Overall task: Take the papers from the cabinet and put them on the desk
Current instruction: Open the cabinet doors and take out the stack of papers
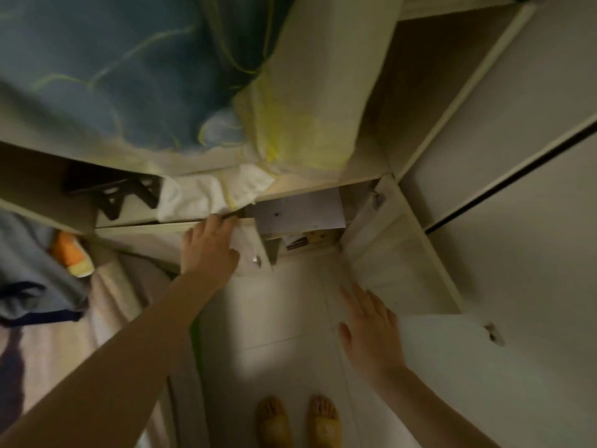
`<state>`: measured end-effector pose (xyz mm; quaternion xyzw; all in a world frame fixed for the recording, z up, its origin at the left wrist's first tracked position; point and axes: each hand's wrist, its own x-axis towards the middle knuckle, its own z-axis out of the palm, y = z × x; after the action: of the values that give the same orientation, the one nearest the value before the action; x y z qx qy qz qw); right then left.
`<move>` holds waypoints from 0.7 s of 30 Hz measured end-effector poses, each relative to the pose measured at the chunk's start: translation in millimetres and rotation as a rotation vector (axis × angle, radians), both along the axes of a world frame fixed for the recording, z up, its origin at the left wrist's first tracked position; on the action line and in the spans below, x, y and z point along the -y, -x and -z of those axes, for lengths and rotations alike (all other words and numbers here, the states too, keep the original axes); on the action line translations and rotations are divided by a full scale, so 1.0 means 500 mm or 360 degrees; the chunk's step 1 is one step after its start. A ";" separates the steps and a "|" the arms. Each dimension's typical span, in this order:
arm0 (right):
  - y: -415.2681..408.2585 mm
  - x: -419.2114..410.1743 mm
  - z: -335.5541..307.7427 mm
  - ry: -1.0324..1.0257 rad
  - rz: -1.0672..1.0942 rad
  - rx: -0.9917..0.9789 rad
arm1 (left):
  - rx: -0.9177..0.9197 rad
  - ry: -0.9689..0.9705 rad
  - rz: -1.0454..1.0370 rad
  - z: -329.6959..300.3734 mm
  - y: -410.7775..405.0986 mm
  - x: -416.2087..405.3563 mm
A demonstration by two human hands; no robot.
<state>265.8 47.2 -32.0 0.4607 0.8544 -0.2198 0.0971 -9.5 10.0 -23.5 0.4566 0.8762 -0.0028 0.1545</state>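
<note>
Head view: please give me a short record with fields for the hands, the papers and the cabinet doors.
left hand: rests on the top edge of the left cabinet door, fingers over it
right hand: open, flat, holds nothing, beside the right cabinet door
papers: lie inside the open cabinet, untouched
bedding: on the shelf above

The lone head view looks steeply down, close over an open cabinet (323, 227) and the floor (274, 318).

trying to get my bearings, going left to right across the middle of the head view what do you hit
orange object → black stand on the shelf → left hand on the cabinet door → papers in the cabinet → open right door
</note>
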 end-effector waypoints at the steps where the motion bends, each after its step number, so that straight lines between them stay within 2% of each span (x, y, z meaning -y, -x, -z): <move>1: 0.022 0.001 -0.002 0.0011 -0.0024 -0.0008 | -0.0001 0.0005 0.0025 -0.004 -0.007 0.009; 9: 0.149 0.026 -0.036 0.0041 -0.0225 0.0033 | 0.0065 -0.0045 0.0022 -0.015 -0.064 0.129; 14: 0.165 0.061 -0.049 0.0070 -0.0282 0.0070 | 0.0045 0.0253 0.0348 0.004 -0.061 0.305; 19: 0.170 0.083 -0.049 0.0078 -0.0328 0.0155 | -0.0143 0.0473 0.0349 0.015 0.009 0.439; 21: 0.170 0.093 -0.048 0.0082 -0.0333 0.0168 | -0.0154 0.0458 0.0320 0.009 0.023 0.450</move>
<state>180.8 0.9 -8.1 0.3772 0.8856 -0.2058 0.1762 -21.1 -215.2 -27.9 0.5145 0.8230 -0.1656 0.1750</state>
